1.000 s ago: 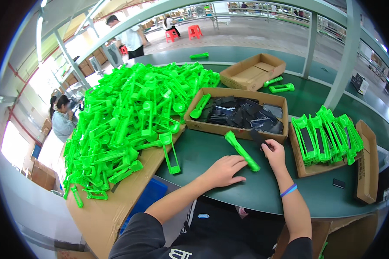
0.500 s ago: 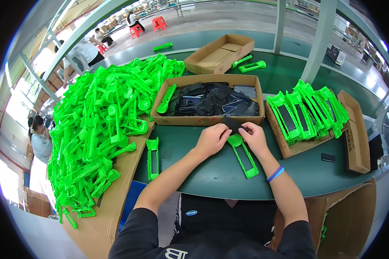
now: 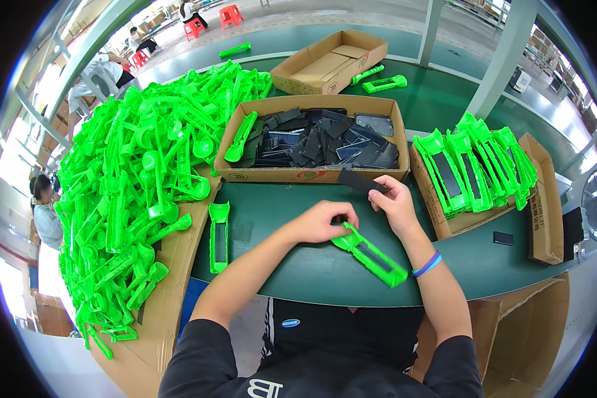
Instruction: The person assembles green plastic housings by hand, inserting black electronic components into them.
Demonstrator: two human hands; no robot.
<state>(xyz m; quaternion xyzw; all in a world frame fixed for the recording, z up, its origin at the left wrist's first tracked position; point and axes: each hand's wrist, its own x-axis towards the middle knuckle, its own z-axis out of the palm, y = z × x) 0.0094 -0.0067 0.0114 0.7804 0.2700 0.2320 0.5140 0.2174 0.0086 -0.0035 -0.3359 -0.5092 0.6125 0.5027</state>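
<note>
On the green worktop [image 3: 298, 278], the left hand [image 3: 322, 222] pinches one end of a green plastic frame [image 3: 371, 255], light and stiff, best gripped by its rails. Right hand [image 3: 395, 202] clamps a thin black plate [image 3: 361, 181]. Nearby: a box of black plates [image 3: 312, 176], a green heap [image 3: 146, 179].

huge heap of green plastic parts [image 3: 132, 179] at left, empty cardboard box [image 3: 330, 61] at top centre, red stools [image 3: 212, 18] upper left, grey post [image 3: 501, 56] upper right.
</note>
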